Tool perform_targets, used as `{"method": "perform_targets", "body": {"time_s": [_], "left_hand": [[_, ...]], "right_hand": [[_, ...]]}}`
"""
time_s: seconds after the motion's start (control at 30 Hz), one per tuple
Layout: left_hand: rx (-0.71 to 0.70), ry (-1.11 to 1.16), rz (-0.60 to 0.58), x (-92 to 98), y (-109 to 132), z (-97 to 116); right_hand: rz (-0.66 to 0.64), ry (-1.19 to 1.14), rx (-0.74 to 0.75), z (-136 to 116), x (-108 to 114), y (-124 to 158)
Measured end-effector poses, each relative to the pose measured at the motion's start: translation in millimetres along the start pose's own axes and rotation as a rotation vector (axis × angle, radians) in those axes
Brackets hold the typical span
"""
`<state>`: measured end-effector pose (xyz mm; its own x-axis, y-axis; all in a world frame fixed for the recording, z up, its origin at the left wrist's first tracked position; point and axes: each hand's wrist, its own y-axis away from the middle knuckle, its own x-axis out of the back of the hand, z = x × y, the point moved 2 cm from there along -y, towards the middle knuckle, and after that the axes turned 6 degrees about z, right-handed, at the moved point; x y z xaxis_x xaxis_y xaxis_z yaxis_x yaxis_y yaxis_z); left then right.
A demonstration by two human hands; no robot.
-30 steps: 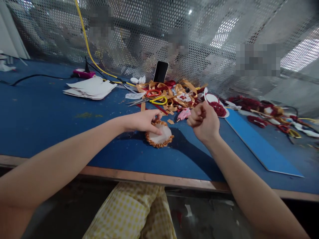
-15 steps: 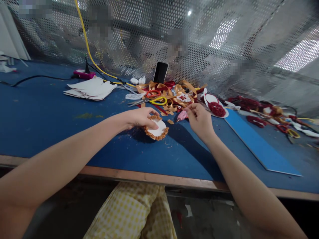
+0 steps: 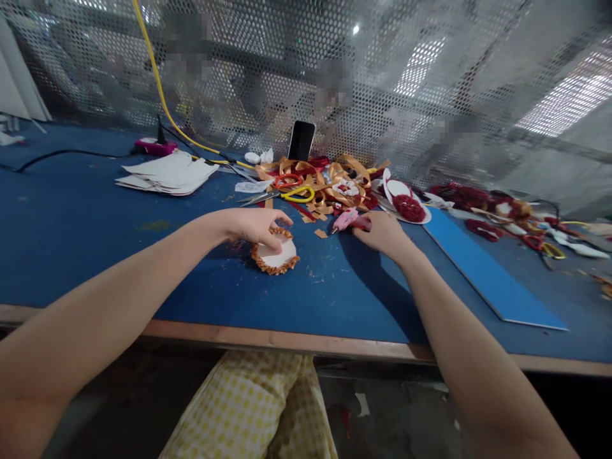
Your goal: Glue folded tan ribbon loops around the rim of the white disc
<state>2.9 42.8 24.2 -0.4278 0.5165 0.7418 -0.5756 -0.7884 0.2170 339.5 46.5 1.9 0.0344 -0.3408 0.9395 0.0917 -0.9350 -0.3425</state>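
Note:
My left hand (image 3: 258,227) has its thumb on a white disc (image 3: 280,256) edged with gathered golden-brown ribbon (image 3: 273,270). The index finger arches above the rim, and the other fingers are partly hidden. The disc is low over the blue tabletop or resting on it; I cannot tell which. My right hand (image 3: 382,234) is closed around the back of a pink glue gun (image 3: 345,220), whose tip points left and down. Small brown ribbon scraps (image 3: 320,234) lie just left of that tip.
Behind my hands are tangled ribbons (image 3: 342,172), yellow-handled scissors (image 3: 299,194) and a propped phone (image 3: 301,140). White card sheets (image 3: 165,173) lie at left. Dark-red ruffled discs (image 3: 408,208) and a blue board (image 3: 488,268) are at right. A perforated metal screen (image 3: 268,64) stands behind.
My left hand and the ribbon-edged disc have moved left and slightly nearer to me. My right hand has shifted its hold, and more of the glue gun's back part now shows.

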Motion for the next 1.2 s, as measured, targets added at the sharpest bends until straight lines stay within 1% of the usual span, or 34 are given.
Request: {"method": "perform_targets", "body": {"time_s": [0.1, 0.17, 0.23, 0.37, 0.43, 0.53, 0.67, 0.77, 0.87, 0.93, 1.0, 1.07, 1.2], "left_hand": [[0.003, -0.062, 0.004, 1.8, 2.7, 1.0], [0.002, -0.089, 0.007, 3.9, 3.8, 0.5], [-0.014, -0.111, 0.028, 7.0, 4.4, -1.3], [-0.109, -0.138, 0.153, 12.2, 4.3, -5.7], [-0.130, -0.132, 0.176, 11.5, 4.0, -7.2], [-0.141, -0.131, 0.168, 7.0, 3.0, -6.1], [-0.182, -0.122, 0.219, 1.4, 1.6, 0.6], [-0.172, -0.058, 0.296, -2.2, 0.2, 4.8], [-0.102, 0.003, 0.430, -6.0, -2.7, 4.5], [-0.079, -0.025, 0.546, -8.6, -4.5, 3.4], [-0.106, -0.086, 0.637, -11.5, -5.3, 3.5], [-0.141, -0.117, 0.678, -14.5, -5.0, 4.5], [-0.181, -0.105, 0.704, -19.4, -3.2, 6.7]], "right_hand": [[-0.024, -0.046, -0.077, 0.2, 3.9, -0.8], [0.016, -0.079, -0.110, -0.9, 7.9, 0.0], [0.078, -0.115, -0.111, -1.9, 10.9, 0.7], [0.209, -0.170, -0.033, -2.3, 10.7, -0.3], [0.263, -0.160, 0.037, -2.0, 8.7, -1.6], [0.295, -0.099, 0.114, -1.0, 5.8, -3.0], [0.304, -0.034, 0.153, -0.8, 5.9, -2.6], [0.291, -0.032, 0.186, -3.5, 7.3, -1.6], [0.280, -0.009, 0.187, -6.2, 7.6, -0.9], [0.279, 0.006, 0.184, -7.5, 7.3, -0.4], [0.286, 0.011, 0.196, -8.8, 7.1, 0.1], [0.296, 0.016, 0.213, -10.5, 7.8, 0.6], [0.313, 0.043, 0.230, -14.9, 12.1, 1.5]]}}
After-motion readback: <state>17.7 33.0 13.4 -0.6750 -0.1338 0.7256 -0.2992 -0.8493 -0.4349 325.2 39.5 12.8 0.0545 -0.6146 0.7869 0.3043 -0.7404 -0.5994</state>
